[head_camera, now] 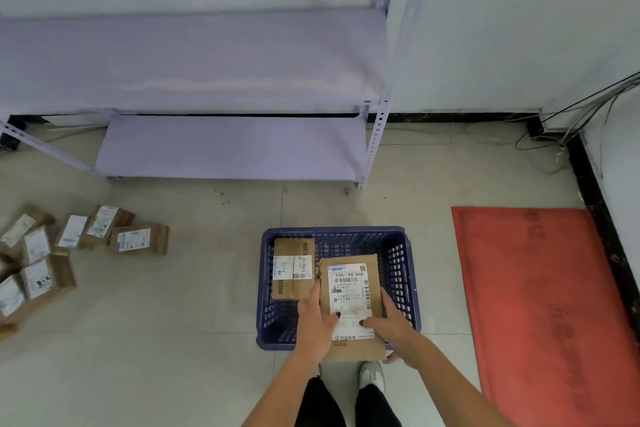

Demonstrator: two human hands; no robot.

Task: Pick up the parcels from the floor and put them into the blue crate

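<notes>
The blue crate (398,253) stands on the floor in front of me. A brown parcel with a white label (293,267) lies inside it at the left. I hold a second brown parcel (349,288) over the crate's near right part. My left hand (317,321) grips its left edge, thumb on the label. My right hand (389,324) grips its right edge, thumb on the label too. Several more labelled brown parcels (135,239) lie in a heap on the floor at the far left.
A pale metal shelf rack (228,146) stands against the wall behind the crate. A red mat (540,305) covers the floor at the right. Loose cables (568,128) hang in the right corner. My feet (370,374) are just behind the crate.
</notes>
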